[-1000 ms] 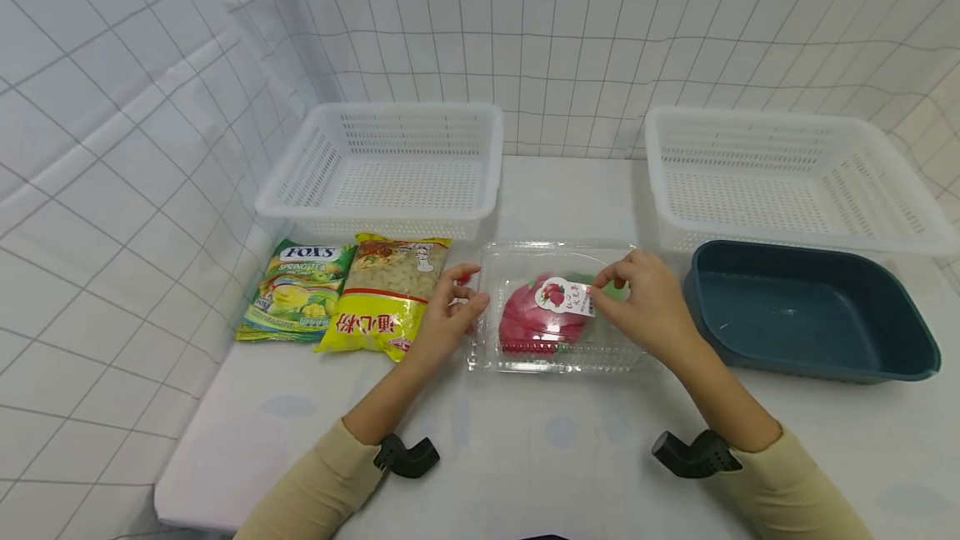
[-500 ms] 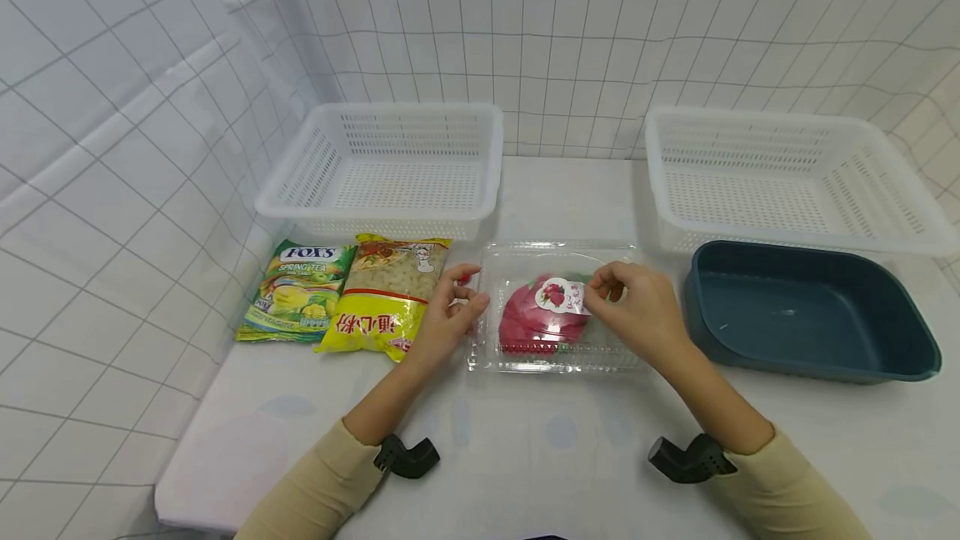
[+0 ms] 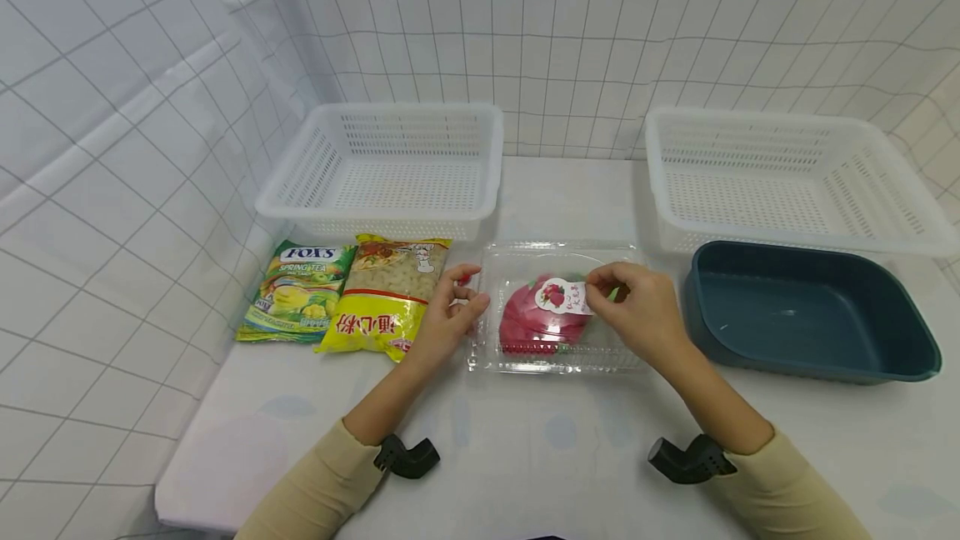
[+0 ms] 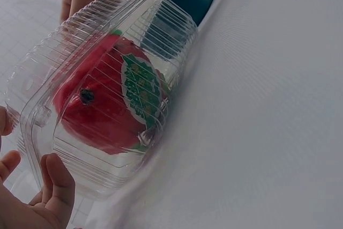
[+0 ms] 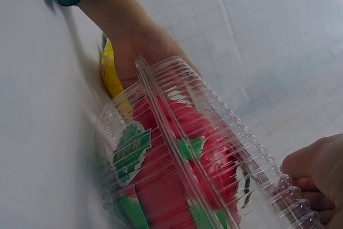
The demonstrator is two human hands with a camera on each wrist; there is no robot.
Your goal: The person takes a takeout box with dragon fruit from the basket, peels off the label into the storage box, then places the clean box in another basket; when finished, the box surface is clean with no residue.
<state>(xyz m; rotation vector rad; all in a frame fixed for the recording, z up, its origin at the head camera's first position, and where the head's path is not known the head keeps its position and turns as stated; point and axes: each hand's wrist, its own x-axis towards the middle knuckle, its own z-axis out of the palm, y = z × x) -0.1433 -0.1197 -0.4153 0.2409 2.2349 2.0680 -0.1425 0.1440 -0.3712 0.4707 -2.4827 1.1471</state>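
Note:
A clear plastic clamshell box (image 3: 558, 365) lies on the white table with a red and green dragon fruit (image 3: 525, 319) inside. On its lid is a white label (image 3: 558, 296) with a fruit picture. My right hand (image 3: 637, 307) pinches the label's right end between thumb and index finger. At the box's left edge rests my left hand (image 3: 446, 319), its fingertips touching the plastic and its fingers loosely bent. Through the box wall, the left wrist view shows a green leaf-shaped sticker (image 4: 142, 89) on the fruit's side.
Left of the box lie a yellow pasta bag (image 3: 382, 298) and a green FOX'S candy bag (image 3: 300, 290). White baskets (image 3: 375, 215) (image 3: 795, 236) stand at the back left and back right. A dark teal basin (image 3: 817, 315) sits beside my right hand.
My right hand has shifted slightly left and down along the label, its fingers now covering more of the right end. My left hand, the box and the bags have not visibly moved.

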